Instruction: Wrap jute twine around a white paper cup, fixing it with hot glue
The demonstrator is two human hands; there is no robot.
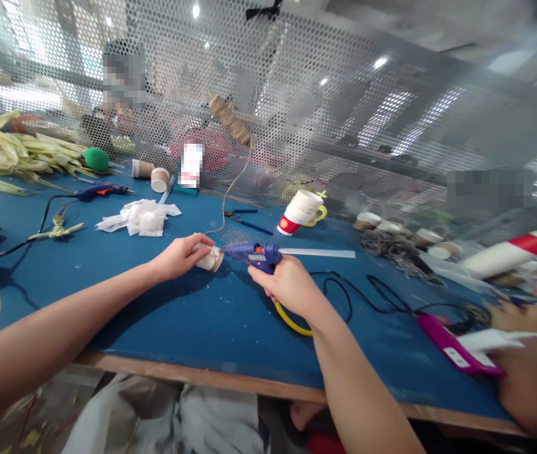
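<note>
My left hand (183,255) is closed around a small paper cup (212,258) lying on its side just above the blue table, its brown end facing right. In my right hand (291,280) is a blue hot glue gun (253,253), gripped by the handle. A clear glue stick (318,253) juts from the back of the gun. The gun's nozzle points left and meets or nearly meets the cup; I cannot tell whether they touch. Twine (235,183) runs from a spool on the mesh panel down toward the cup.
Pliers (249,222) and stacked paper cups (301,211) lie beyond my hands. White crumpled tissue (142,217), a second glue gun (102,191) and corn husks (17,148) are at left. At right are a purple power strip (460,347), cables and a co-worker's hand (528,321).
</note>
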